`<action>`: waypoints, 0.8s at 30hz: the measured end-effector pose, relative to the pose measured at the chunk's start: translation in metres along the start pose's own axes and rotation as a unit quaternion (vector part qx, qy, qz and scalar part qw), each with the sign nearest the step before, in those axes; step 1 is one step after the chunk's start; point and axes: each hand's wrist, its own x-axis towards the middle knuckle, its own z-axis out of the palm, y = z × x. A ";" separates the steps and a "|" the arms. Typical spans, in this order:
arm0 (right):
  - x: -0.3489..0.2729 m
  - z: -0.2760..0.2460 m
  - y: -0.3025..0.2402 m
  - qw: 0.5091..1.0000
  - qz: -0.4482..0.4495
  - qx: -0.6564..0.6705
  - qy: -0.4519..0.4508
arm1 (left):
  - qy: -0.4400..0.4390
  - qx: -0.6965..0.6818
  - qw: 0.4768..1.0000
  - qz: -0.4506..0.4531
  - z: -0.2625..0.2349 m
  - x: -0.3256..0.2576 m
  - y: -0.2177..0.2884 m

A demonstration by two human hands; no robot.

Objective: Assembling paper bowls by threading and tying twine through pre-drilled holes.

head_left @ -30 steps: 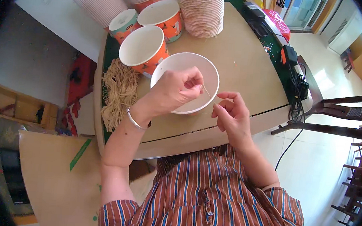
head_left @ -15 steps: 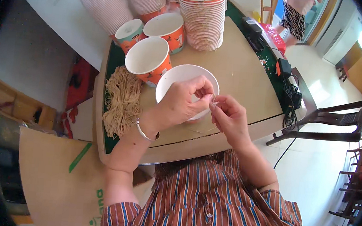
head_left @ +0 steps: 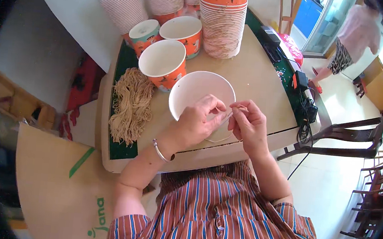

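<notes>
My left hand (head_left: 200, 118) is over the near side of a white paper tub (head_left: 200, 86), its fingers curled into a pinch. Just to its right, my right hand (head_left: 249, 124) pinches a thin pale string (head_left: 219, 140), thumb against forefinger. Both sets of fingertips come close together around the string, which droops below them toward the table's front edge; its exact path between the fingers is too fine to make out. A thick bundle of beige strings (head_left: 131, 107) lies left of my left forearm, which wears a silver bangle (head_left: 159, 150).
Orange-patterned tubs (head_left: 162, 64) stand behind the white one, with tall nested stacks (head_left: 221, 28) farther back. Adapters and black cables (head_left: 308, 116) run along the table's right edge. A dark chair (head_left: 354, 136) is at right; a cardboard box (head_left: 55, 171) is at left. A person (head_left: 351, 38) is far right.
My fingertips have drawn slightly apart, and a length of string now shows hanging beneath them. The view has shifted a little. The person in the background has moved right.
</notes>
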 end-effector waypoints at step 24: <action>-0.001 -0.009 -0.007 1.000 -0.017 -0.020 -0.006 | 0.024 0.114 0.990 0.076 0.006 0.013 0.003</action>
